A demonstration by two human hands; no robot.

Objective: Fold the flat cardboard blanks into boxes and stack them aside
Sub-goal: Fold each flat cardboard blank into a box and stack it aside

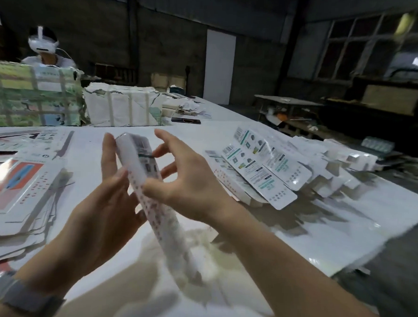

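Head view: at frame centre a long, narrow box point(148, 179) is held above the white desk point(346, 215) between both hands. Its long axis runs from the upper centre of the frame, at the rounded top end, down toward the lower centre, where the lower end is motion-blurred and its state cannot be read. The left hand point(107, 201) closes its grip around the left face of the box, thumb on the near side and fingers flat along the far side. The right hand point(189, 184) pinches the right edge near mid-length with thumb and one or two fingers; the remaining fingers are spread and free. Both hands are therefore in contact with the box, the right hand lying toward the row of finished boxes point(276, 167), which leans in an overlapping row in the right centre of the frame. The stack of flat blanks point(18, 183) lies at the left edge of the frame, well apart from the hands. Judged from this layout, the coming move is a transfer rightward; the desk surface between the hands and the row is bare. The desk edge falls away at the lower right. Wrapped bundles point(123, 106) stand at the upper left, clear of that path.
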